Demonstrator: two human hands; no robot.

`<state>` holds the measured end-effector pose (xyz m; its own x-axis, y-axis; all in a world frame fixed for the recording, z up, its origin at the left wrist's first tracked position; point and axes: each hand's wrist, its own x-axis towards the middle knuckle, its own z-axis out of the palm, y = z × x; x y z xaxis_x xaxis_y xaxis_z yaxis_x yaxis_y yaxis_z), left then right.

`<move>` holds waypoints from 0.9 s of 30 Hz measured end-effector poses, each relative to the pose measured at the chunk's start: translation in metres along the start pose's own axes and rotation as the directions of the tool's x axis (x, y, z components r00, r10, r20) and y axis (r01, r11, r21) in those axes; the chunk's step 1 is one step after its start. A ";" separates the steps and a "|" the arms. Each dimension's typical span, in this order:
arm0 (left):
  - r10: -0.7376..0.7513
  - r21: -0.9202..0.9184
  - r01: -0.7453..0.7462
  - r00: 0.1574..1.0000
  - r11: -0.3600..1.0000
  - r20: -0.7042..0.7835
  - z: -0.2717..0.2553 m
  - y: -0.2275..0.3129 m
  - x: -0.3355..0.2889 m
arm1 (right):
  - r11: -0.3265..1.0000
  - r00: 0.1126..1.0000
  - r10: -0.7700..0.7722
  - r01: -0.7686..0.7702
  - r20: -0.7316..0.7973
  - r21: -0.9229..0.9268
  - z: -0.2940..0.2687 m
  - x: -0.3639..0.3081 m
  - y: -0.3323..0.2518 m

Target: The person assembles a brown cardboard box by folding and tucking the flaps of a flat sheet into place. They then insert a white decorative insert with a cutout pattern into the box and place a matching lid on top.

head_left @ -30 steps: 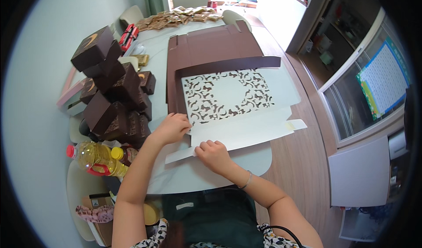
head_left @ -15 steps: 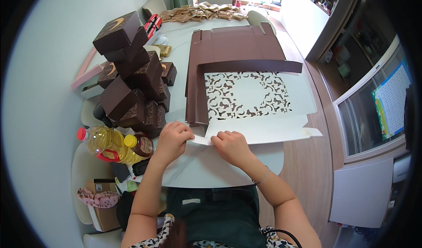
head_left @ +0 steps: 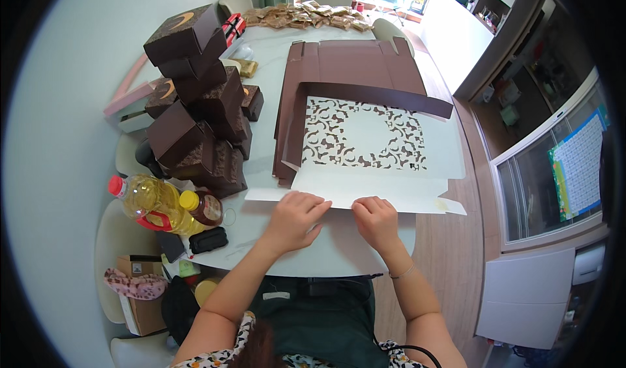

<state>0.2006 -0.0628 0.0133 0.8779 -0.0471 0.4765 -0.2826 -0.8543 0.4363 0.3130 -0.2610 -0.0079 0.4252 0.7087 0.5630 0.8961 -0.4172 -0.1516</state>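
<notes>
An unfolded cardboard box (head_left: 352,65), brown outside and white inside, lies on the table in front of me, its near flap (head_left: 274,195) toward me. The panel has a cut-out scroll pattern (head_left: 319,123) around a plain white middle. My left hand (head_left: 297,221) rests its bent fingers on the flap's near edge, the thumb held apart below. To its right, my right hand (head_left: 378,224) has its fingers curled over the same edge, thumb hidden. The flap's folded-up side walls stand on the left (head_left: 297,130) and the far side (head_left: 372,95).
Dark brown boxes (head_left: 225,101) are stacked high at the left. In front of them stand an oil bottle (head_left: 153,202) with a red cap and a brown jar (head_left: 207,210) with a yellow lid. A black case (head_left: 208,239) lies nearby. Gold packets (head_left: 306,16) heap at the far end.
Both hands have shifted right along the flap's near edge, and the left thumb has come away from it. The flap's left end now lies uncovered and flatter.
</notes>
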 end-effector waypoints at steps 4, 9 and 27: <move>0.044 0.188 -0.043 0.999 0.981 -0.003 0.025 -0.031 -0.007 | 0.991 0.999 -0.031 0.026 -0.030 -0.132 0.013 -0.004 0.008; 0.245 0.308 -0.191 0.959 0.932 -0.146 0.009 -0.042 0.012 | 0.977 0.998 0.011 -0.024 -0.061 -0.213 0.002 -0.025 0.056; -0.130 0.049 0.140 0.977 0.989 -0.170 0.067 -0.091 0.020 | 0.994 0.993 -0.085 0.090 -0.082 0.060 0.059 0.015 0.060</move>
<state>0.2701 -0.0205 -0.0681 0.8286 0.1533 0.5385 -0.1374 -0.8767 0.4610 0.3809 -0.2416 -0.0567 0.3354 0.6928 0.6384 0.9369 -0.3163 -0.1489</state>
